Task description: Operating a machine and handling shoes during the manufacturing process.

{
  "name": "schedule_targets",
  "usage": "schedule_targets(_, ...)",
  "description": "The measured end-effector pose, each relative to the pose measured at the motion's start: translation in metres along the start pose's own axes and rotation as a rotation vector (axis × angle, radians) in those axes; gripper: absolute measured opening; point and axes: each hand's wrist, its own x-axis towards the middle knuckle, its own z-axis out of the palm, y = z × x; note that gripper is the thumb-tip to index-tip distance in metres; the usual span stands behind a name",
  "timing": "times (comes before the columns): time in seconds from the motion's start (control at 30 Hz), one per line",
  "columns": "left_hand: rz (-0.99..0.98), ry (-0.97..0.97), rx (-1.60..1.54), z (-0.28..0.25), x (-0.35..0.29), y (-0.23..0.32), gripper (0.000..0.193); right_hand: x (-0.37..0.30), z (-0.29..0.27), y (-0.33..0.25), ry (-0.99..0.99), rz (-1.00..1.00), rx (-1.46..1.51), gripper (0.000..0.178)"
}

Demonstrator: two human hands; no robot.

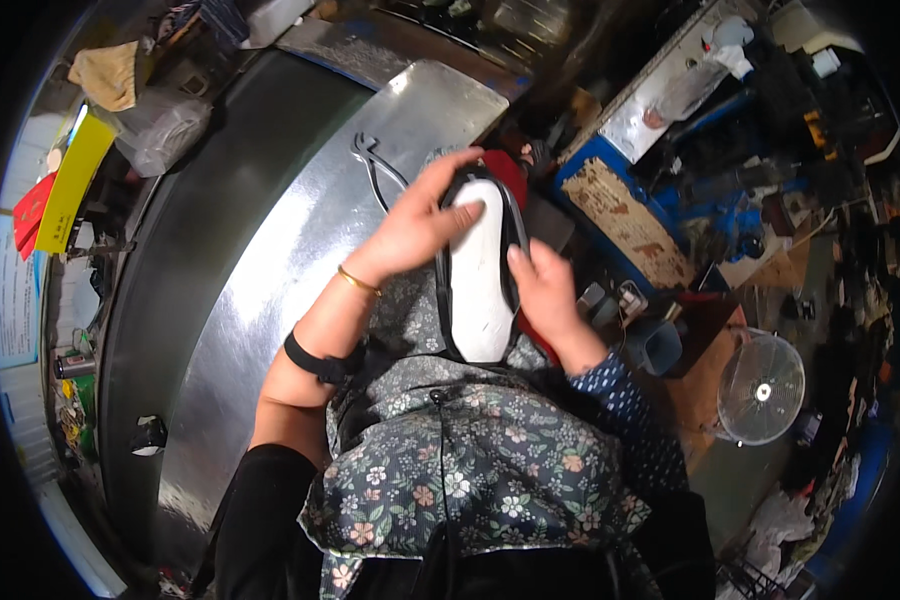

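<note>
A shoe with a dark upper lies over my lap, and its white sole-shaped bottom (477, 275) faces up. My left hand (425, 220) is closed round its far end, the thumb pressed on the white surface and the fingers over the far rim. At the right side, my right hand (548, 290) pinches the dark edge of the upper (511, 225), its thumb on top; the other fingers are mostly hidden. Something red (510, 175) shows behind the far end. A pair of pincers (368, 160) lies on the metal table beside my left hand.
The shiny metal table (270, 240) runs along my left, with a dark belt (185, 260) beyond it. Blue machinery with a worn board (625, 220) stands at the right. Lower down are a grey plastic container (658, 345) and a round fan (762, 390). A floral apron (470, 460) covers my lap.
</note>
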Motion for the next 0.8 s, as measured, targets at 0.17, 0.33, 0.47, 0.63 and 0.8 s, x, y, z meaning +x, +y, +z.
schedule_targets(0.17,-0.183,0.043,-0.336,0.007,-0.01,-0.006,0.058,0.013,-0.028,0.003,-0.275,0.183,0.277,0.03)
schedule_targets(0.33,-0.205,0.136,-0.332,0.016,-0.009,-0.009,0.06,0.014,0.001,0.019,-0.273,0.425,0.654,0.073)
schedule_targets(0.47,-0.174,0.096,-0.263,0.014,-0.014,-0.007,0.056,0.017,0.005,0.02,-0.101,0.6,0.604,0.061)
schedule_targets(0.63,-0.219,0.078,-0.286,0.009,-0.011,-0.017,0.053,0.013,0.014,0.011,-0.137,-0.02,-0.48,0.043)
schedule_targets(0.8,-0.211,0.089,-0.315,0.006,-0.001,-0.02,0.054,0.021,0.035,-0.017,-0.029,-0.38,-1.244,0.027)
